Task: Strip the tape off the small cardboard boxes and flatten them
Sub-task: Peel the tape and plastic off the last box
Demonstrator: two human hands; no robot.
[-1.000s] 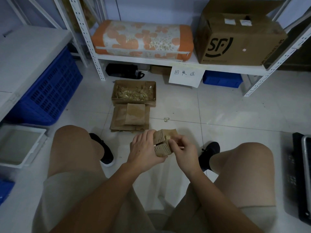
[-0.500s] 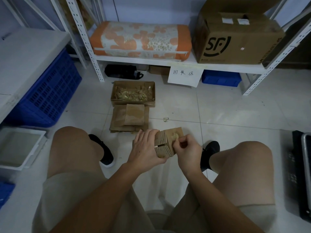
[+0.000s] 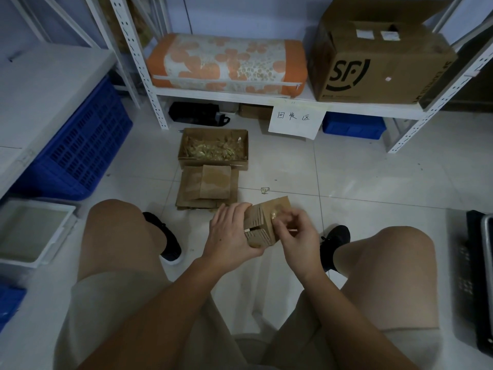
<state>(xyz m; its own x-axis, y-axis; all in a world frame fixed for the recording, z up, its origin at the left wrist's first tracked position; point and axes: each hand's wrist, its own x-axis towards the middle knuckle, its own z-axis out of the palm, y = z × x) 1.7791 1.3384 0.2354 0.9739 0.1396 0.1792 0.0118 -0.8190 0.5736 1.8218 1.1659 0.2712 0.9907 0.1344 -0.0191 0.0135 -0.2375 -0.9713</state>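
Box (image 3: pixel 262 222) — both hands peeling tape (image 3: pixel 274 215).

Wht tile floor (image 3: pixel 360 177); metal shelving (image 3: pixel 138 76)

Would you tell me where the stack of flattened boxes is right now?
In the head view, the flattened stack lies on the floor at centre, just in front of the open box of tape scraps, beyond the hands.

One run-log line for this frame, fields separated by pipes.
left hand grips small box | right hand pinches tape on box | flattened stack on floor | step: stripping tape
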